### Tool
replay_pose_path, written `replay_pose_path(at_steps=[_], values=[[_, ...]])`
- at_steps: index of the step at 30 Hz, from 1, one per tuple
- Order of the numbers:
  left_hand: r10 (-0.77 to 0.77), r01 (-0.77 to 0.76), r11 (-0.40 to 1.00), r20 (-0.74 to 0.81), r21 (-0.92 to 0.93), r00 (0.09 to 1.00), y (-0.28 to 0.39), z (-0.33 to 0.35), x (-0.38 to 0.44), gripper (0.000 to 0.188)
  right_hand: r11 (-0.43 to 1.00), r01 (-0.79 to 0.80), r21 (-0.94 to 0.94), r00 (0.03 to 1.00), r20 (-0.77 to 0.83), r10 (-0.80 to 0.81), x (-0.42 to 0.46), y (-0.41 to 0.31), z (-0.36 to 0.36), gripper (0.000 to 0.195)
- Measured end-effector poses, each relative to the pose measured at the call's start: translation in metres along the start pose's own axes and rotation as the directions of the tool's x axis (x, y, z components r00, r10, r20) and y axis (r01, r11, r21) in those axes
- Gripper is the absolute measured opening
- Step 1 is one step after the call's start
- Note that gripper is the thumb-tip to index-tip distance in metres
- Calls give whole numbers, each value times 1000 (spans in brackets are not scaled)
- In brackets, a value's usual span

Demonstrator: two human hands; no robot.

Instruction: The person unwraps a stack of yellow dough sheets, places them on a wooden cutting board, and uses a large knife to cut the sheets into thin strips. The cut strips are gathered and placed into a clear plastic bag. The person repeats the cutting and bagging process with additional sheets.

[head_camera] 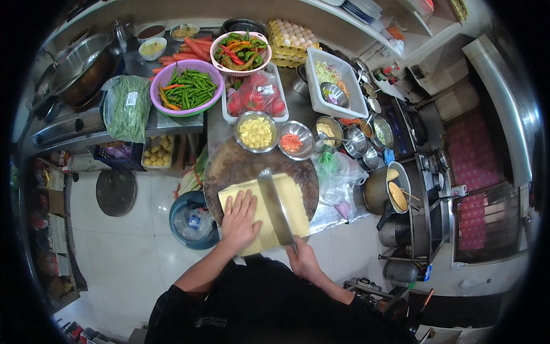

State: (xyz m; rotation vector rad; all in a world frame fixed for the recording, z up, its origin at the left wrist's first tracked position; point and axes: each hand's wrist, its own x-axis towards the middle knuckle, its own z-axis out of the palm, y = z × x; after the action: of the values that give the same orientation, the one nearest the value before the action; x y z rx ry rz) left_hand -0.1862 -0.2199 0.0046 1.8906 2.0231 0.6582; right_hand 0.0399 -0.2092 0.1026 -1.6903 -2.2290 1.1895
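Pale yellow sheets (288, 193), stacked and thin like tofu skin, lie on a round wooden chopping block (223, 165). My left hand (241, 221) presses flat on their left part, fingers slightly apart. In my right hand (303, 259) is the handle of a large knife (276, 210), whose long blade lies across the sheets, pointing away from me. Whether its edge has gone into the sheets I cannot tell. Behind the block stand a metal bowl of yellow chunks (255, 132) and a metal bowl of orange-red strips (291, 143).
A purple basket of green chillies (187, 88), a pink basket of mixed peppers (240, 51) and a white tub (339, 86) stand farther back. Plastic bags (337, 176) lie right of the block. A blue bin (193, 221) stands at its lower left, and a pot (378, 193) farther right.
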Motion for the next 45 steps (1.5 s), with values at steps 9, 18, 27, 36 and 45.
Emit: replay_pose_path(at_steps=[9,18,27,36,45], values=[[-22,22,1000,23,-7,999,1,-5,2,79,996,80,43,996,23,-81,5,-4,-1,26],[-51,49,999,110,22,993,1,-10,8,80,997,-77,-15,994,79,78,19,-15,-2,25],[-65,63,998,165,14,984,-2,-11,12,78,995,-103,7,989,103,101,34,-22,1,21],[-48,53,998,135,-33,990,-6,-10,13,79,986,-167,9,979,124,164,55,-23,12,18],[-55,58,998,121,-19,991,-4,-10,11,77,990,-138,-4,986,94,138,59,-8,25,16]])
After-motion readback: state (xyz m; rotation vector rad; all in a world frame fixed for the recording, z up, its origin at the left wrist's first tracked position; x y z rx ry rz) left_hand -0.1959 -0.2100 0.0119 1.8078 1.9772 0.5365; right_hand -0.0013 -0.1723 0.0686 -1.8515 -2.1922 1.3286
